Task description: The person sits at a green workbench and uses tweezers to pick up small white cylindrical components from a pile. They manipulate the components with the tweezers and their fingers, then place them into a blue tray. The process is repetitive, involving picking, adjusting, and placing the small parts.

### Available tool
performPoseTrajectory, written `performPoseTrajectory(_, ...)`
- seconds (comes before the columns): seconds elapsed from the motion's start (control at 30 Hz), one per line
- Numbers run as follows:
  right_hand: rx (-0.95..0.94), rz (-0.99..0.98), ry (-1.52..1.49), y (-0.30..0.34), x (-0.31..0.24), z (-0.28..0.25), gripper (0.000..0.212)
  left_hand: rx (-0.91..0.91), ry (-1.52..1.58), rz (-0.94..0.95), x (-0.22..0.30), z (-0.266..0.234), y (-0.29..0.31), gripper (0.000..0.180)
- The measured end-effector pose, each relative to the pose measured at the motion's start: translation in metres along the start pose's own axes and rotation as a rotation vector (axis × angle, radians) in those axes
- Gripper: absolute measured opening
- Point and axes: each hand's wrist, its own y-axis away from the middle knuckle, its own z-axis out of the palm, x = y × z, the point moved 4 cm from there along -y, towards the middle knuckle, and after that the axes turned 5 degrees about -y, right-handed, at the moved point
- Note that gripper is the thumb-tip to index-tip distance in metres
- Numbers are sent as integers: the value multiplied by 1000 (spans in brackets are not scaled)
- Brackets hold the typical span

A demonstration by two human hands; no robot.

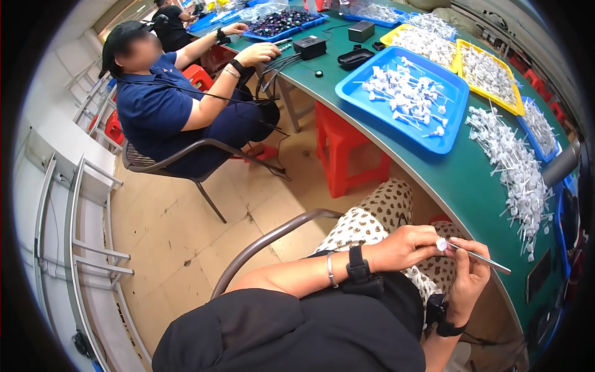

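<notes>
My left hand point(412, 247) pinches a small white plastic piece with a round head point(441, 244) between thumb and fingers. Close beside it, my right hand point(469, 276) is closed around a slim silver metal tool point(488, 260) that looks like tweezers. The tool's narrow end meets the white piece, and its wider end points out to the right. Both hands are held above my lap, near the table edge. On the green table point(427, 177) lies a long loose pile of white pieces with round heads and thin stems point(511, 170).
A blue tray point(347, 93) and yellow trays point(460, 65) hold more white pieces. Black boxes point(310, 47) with cables stand farther left. A seated co-worker point(161, 105) reaches over the table at the left. A red stool point(341, 149) stands below the table; my chair's armrest point(266, 245) curves beside me.
</notes>
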Motion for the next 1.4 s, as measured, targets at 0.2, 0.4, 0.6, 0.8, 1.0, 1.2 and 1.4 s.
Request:
performPoseTrajectory(0.2,5,-21,97,-4,-5,9,12,-26,-20,-105,-2,-3,0,14)
performPoseTrajectory(0.4,46,7,22,-4,-2,6,10,-63,-37,-166,-4,-1,-2,11)
performPoseTrajectory(0.6,77,-6,-24,-3,-2,4,9,-84,-103,-136,-1,0,-4,11)
performPoseTrajectory(0.8,-1,-99,151,-2,-5,-1,10,-64,-81,-129,-1,2,-4,13)
performPoseTrajectory(1.0,-27,-113,230,-3,-7,0,10,-68,-123,-124,-3,2,-4,12)
performPoseTrajectory(1.2,-42,-109,267,-4,-9,1,11,-68,-141,-136,-1,0,-5,13)
performPoseTrajectory(1.4,-45,-117,296,-4,-7,3,10,-64,-165,-110,-2,0,-3,15)
